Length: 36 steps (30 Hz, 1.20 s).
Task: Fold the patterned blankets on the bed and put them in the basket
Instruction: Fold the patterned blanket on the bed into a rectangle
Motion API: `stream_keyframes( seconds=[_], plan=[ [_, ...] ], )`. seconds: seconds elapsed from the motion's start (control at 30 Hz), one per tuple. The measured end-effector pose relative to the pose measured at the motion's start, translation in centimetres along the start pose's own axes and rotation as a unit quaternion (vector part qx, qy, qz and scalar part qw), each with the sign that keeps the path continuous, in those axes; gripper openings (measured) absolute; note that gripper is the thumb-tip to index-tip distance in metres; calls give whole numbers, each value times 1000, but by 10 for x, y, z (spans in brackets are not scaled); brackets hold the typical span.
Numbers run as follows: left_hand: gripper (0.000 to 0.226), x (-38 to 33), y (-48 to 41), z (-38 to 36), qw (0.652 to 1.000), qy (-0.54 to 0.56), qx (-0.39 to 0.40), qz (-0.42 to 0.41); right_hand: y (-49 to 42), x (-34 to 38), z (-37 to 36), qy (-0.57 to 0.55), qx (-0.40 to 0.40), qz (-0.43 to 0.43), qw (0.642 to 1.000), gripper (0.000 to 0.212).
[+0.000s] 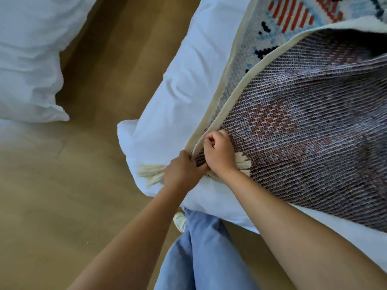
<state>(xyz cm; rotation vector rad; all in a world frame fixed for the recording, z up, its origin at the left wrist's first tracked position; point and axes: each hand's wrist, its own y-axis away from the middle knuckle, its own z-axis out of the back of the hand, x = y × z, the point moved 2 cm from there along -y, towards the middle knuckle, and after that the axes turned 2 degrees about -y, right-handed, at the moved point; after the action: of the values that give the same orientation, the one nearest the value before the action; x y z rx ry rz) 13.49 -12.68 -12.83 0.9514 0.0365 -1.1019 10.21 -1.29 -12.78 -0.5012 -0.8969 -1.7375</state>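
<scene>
Bare forearms (134, 233), lt-blue trousers (201, 254), white shoe (180, 220)

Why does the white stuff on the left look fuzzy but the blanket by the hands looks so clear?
In the head view the weave of the blanket sits mid-frame and looks sharp; the white bedding at the left edge looks softer, probably because the wide lens stretches the edges; the light is soft and even, no glare, only faint shadows.

bare wooden floor (100, 84) open between bed (184, 76) and white bedding (27, 59)
</scene>
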Motion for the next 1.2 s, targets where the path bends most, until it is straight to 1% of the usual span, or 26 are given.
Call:
stream_keyframes(
  seconds=[0.03, 0.07, 0.1, 0.17, 0.23, 0.27, 0.3, 0.33, 0.43, 0.53, 0.63, 0.7, 0.77, 0.83, 0.9, 0.97, 1.03, 1.13, 1.2],
  plan=[
    [39, -3, 1, -2, 1000, -17, 23, 9, -1, 1, 0, 2, 1, -12, 1000, 17],
    [35, -4, 0, -3, 999, -13, 45, 21, -3, 2, 0, 7, 3, -19, 1000, 17],
    [27, -5, -2, -1, 997, -6, 66, 29, -4, 3, 0, 16, 3, -21, 1000, 17],
    [14, -7, -12, 9, 994, -27, 100, 14, -9, 7, 2, 43, 12, -14, 999, 14],
    [13, -9, -23, 25, 993, -53, 104, -14, -13, 12, 2, 64, 28, -22, 997, 12],
    [17, -9, -25, 34, 992, -70, 97, -29, -13, 14, 1, 65, 34, -34, 997, 10],
    [21, -7, -29, 42, 990, -92, 92, -49, -10, 15, 0, 63, 29, -47, 996, 9],
    [19, -5, -33, 48, 986, -118, 96, -70, -8, 17, -2, 63, 20, -56, 996, 8],
    [9, 6, -43, 57, 968, -165, 159, -104, -7, 23, -7, 72, -1, -72, 995, 10],
    [11, 13, -48, 56, 965, -135, 193, -113, -8, 25, -12, 84, -23, -94, 992, 17],
    [13, 15, -54, 56, 954, -166, 218, -122, -9, 28, -17, 124, -51, -102, 986, 26],
    [13, 14, -57, 59, 928, -236, 253, -139, -14, 31, -19, 152, -49, -151, 976, 35],
    [8, 13, -57, 59, 879, -334, 276, -200, -19, 33, -21, 176, -34, -242, 954, 42],
    [9, 11, -53, 59, 828, -405, 281, -267, -18, 39, -28, 183, -15, -297, 937, 39],
    [10, 12, -52, 60, 798, -437, 283, -303, -15, 48, -38, 176, -20, -317, 932, 33],
    [8, 15, -53, 64, 781, -452, 289, -319, -9, 57, -46, 165, -46, -330, 928, 29],
    [16, 20, -57, 69, 763, -469, 294, -335, -4, 64, -52, 152, -54, -328, 931, 29],
    [25, 19, -71, 78, 754, -455, 318, -353, 0, 69, -57, 111, -43, -329, 937, 29],
    [33, -1, -87, 85, 752, -437, 326, -371, -2, 67, -55, 84, -31, -345, 934, 31]
  ],
)
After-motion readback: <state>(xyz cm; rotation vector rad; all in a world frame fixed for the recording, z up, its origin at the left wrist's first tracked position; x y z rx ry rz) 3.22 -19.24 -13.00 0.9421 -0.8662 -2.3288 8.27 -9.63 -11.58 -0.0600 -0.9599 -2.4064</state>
